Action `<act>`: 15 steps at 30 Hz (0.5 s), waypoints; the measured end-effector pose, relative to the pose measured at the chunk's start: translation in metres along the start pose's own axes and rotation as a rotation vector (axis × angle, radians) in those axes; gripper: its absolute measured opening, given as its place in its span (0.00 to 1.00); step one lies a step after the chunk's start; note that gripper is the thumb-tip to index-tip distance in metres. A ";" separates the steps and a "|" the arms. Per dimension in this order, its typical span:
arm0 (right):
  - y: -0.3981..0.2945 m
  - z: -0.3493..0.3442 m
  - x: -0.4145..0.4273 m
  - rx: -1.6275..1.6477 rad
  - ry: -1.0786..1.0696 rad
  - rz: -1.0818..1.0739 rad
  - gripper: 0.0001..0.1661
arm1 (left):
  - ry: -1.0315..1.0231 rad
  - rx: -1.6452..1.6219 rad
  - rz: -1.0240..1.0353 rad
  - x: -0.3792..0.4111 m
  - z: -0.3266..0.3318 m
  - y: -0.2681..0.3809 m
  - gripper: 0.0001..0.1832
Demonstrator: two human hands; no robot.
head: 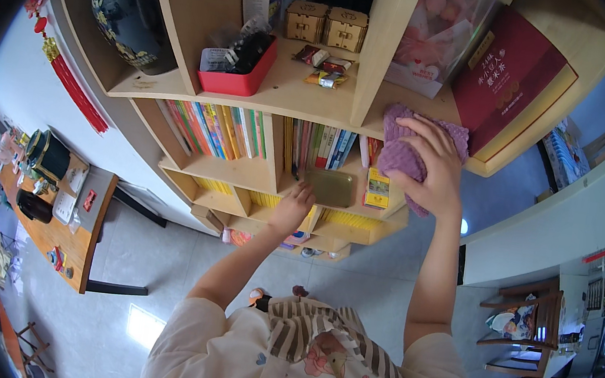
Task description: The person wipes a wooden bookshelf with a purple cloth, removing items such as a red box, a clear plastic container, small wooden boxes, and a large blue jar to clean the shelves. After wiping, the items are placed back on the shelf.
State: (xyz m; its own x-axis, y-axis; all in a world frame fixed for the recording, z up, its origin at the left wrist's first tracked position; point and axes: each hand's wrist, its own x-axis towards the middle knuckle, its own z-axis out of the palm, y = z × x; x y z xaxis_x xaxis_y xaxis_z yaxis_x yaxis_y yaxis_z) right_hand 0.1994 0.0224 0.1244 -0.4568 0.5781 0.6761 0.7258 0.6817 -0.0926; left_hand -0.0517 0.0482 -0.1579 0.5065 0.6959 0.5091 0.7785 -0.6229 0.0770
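Observation:
A purple textured cloth (404, 156) is bunched under my right hand (434, 162), whose fingers spread over it. The cloth lies against the front edge of the upper shelf (369, 115), just left of a dark red gift box (510, 84) bearing writing. Lower down, my left hand (293, 207) has curled fingers at the front of a middle shelf, near the left side of a shallow gold-coloured tray (331, 188). Whether anything is between those fingers is hidden. A small yellow box (377, 188) stands right of the tray.
Above are a red bin (231, 81) of small items, wrapped snacks (327, 68), wooden boxes (325, 25), a wrapped pink bouquet (431, 41) and a dark vase (132, 13). Books (220, 129) fill the compartment below. A wooden table (83, 225) stands left, a wooden chair (528, 318) right.

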 end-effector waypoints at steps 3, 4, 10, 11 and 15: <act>-0.003 0.004 0.003 0.016 0.018 0.001 0.22 | 0.011 -0.011 -0.010 0.002 0.004 0.000 0.09; -0.005 0.003 0.004 0.057 0.020 0.010 0.20 | 0.007 0.001 -0.007 0.003 0.005 -0.001 0.08; 0.012 -0.012 -0.006 0.726 0.050 0.260 0.16 | 0.033 -0.053 0.057 0.003 -0.003 -0.008 0.07; 0.017 -0.015 -0.010 0.751 0.125 0.292 0.20 | 0.068 -0.070 0.091 0.004 -0.012 -0.008 0.07; 0.016 -0.043 0.016 0.452 0.355 0.060 0.21 | 0.059 -0.490 0.052 -0.011 -0.051 0.009 0.08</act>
State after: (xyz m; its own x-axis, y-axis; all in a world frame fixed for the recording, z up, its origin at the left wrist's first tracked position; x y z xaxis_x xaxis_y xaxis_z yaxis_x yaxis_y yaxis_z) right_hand 0.2260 0.0230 0.1656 -0.1645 0.4894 0.8564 0.4177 0.8211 -0.3890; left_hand -0.0694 0.0172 -0.1186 0.5067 0.6471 0.5697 0.4800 -0.7606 0.4370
